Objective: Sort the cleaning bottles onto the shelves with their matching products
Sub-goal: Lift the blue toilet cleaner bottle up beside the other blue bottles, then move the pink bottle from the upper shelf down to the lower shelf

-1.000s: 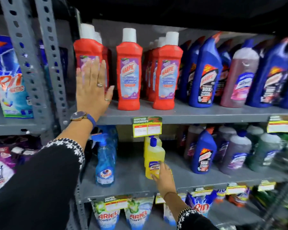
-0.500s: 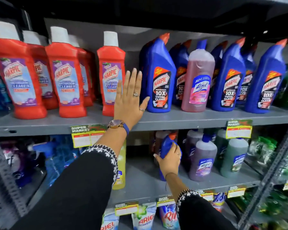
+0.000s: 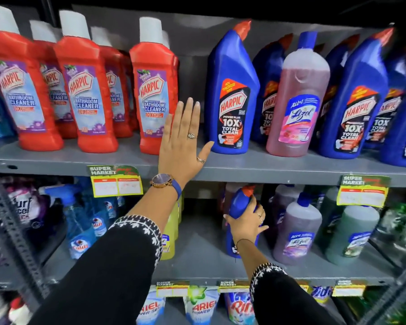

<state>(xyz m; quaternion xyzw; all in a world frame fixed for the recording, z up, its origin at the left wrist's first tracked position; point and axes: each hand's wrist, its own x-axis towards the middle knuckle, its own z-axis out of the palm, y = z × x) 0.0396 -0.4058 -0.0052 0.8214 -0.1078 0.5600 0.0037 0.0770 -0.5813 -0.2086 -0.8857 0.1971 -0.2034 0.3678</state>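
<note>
My right hand point(image 3: 246, 222) is shut on the neck of a blue Harpic bottle point(image 3: 238, 202) with a red tip, standing on the middle shelf point(image 3: 204, 261) among purple and green Lizol bottles point(image 3: 297, 231). My left hand point(image 3: 182, 144) rests flat and open against the upper shelf's front edge point(image 3: 267, 171), between the red Harpic bathroom cleaners point(image 3: 154, 90) and a row of blue Harpic bottles point(image 3: 233, 95). A pink Lizol bottle point(image 3: 298, 102) stands among those blue bottles on the upper shelf.
Yellow bottles point(image 3: 171, 231) and blue spray bottles point(image 3: 79, 224) stand at the middle shelf's left. Detergent pouches point(image 3: 202, 306) fill the lowest shelf. Price tags point(image 3: 115, 181) hang from the shelf edges. A grey metal upright point(image 3: 12, 226) runs down the left.
The view has moved closer. My right hand has closed more firmly round the blue bottle's neck on the middle shelf. My left hand stays on the upper shelf edge.
</note>
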